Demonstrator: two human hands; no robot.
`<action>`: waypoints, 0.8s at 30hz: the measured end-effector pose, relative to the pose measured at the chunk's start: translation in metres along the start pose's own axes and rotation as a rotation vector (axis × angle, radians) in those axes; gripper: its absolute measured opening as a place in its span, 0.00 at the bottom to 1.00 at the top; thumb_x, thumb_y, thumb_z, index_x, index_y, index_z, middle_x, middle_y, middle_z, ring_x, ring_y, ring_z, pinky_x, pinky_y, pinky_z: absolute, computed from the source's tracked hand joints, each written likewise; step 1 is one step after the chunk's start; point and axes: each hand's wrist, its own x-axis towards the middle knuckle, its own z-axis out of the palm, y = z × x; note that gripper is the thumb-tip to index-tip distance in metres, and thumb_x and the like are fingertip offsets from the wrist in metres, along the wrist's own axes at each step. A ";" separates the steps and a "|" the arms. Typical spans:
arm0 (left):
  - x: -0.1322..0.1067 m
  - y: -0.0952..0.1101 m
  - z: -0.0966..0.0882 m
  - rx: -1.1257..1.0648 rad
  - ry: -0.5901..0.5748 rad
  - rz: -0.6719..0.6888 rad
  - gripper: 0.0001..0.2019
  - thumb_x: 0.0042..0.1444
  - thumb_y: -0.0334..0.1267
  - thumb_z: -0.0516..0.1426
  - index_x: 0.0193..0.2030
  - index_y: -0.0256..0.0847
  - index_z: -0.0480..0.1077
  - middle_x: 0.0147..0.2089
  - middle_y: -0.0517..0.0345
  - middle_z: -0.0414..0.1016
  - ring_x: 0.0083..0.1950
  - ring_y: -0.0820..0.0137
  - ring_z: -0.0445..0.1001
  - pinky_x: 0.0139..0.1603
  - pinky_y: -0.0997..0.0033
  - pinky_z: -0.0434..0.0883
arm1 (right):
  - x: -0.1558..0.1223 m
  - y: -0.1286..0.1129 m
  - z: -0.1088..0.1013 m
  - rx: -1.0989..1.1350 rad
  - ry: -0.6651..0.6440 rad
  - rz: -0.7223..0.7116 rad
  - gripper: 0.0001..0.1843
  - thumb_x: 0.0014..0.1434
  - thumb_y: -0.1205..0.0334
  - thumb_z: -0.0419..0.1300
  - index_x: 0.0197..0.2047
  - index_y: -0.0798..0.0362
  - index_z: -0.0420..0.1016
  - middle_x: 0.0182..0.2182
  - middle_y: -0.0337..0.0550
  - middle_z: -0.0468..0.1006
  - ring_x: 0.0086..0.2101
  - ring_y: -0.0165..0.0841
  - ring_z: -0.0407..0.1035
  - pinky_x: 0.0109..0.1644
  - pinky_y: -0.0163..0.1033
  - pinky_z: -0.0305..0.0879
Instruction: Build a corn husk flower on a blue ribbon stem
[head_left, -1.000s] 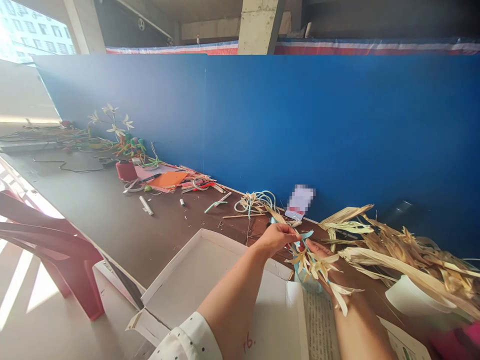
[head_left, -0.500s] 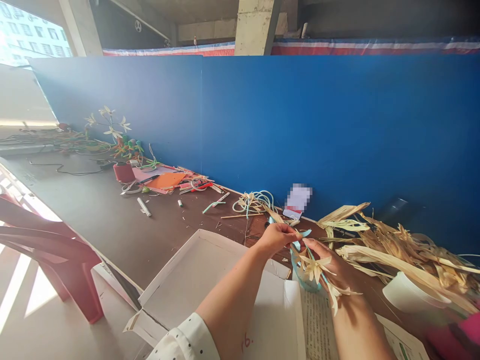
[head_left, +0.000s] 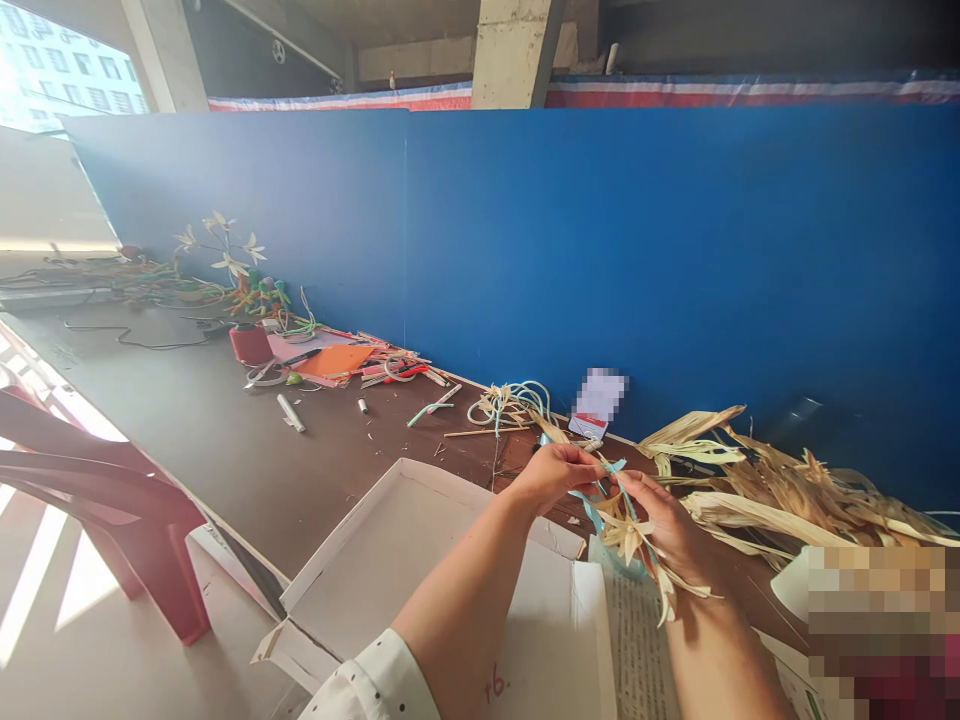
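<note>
Pale dried-husk flowers (head_left: 628, 535) hang below my fingers on a light-blue stem. My left hand (head_left: 556, 474) is closed, pinching a light-blue strip (head_left: 616, 466) at the top of this stem. Close beside it my right hand (head_left: 664, 510) is closed around the stem, and the blossoms hang over its palm and wrist. A loop of the blue strip (head_left: 589, 510) dangles below the left fingertips. Behind the hands, a pale blue-green object (head_left: 634, 568) is partly hidden. Where the strip meets the stem, my fingers cover part of it.
A white cardboard box lid (head_left: 442, 560) lies beneath my left arm, next to a printed sheet (head_left: 637, 630). Dried corn husks (head_left: 817, 500) are heaped at right. Coiled blue cords (head_left: 517, 400) and a card (head_left: 598, 400) stand near the blue partition (head_left: 637, 250). A red chair (head_left: 150, 520) is at left.
The light-blue strip between my hands has shifted, and its free end is shorter. The right fingers have moved slightly right. A pixelated patch now covers the lower right corner.
</note>
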 end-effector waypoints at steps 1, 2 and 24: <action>0.000 0.001 0.001 -0.002 0.007 -0.002 0.21 0.32 0.46 0.69 0.26 0.32 0.70 0.24 0.59 0.71 0.26 0.78 0.67 0.34 0.73 0.65 | 0.000 -0.001 0.001 0.067 -0.045 0.080 0.15 0.51 0.46 0.61 0.32 0.49 0.75 0.25 0.40 0.77 0.24 0.36 0.71 0.25 0.38 0.67; -0.001 0.002 0.001 -0.006 0.014 -0.004 0.20 0.32 0.46 0.69 0.26 0.32 0.70 0.24 0.59 0.70 0.26 0.77 0.68 0.34 0.73 0.65 | -0.001 -0.001 0.003 0.125 -0.077 0.145 0.15 0.51 0.46 0.61 0.33 0.48 0.74 0.27 0.40 0.77 0.25 0.36 0.72 0.26 0.39 0.68; -0.003 0.007 0.000 -0.104 0.071 -0.007 0.18 0.30 0.41 0.70 0.23 0.32 0.70 0.26 0.57 0.71 0.26 0.76 0.69 0.32 0.73 0.67 | -0.001 0.005 0.008 -0.367 0.193 -0.162 0.18 0.52 0.43 0.59 0.35 0.51 0.72 0.27 0.39 0.75 0.28 0.33 0.67 0.33 0.37 0.62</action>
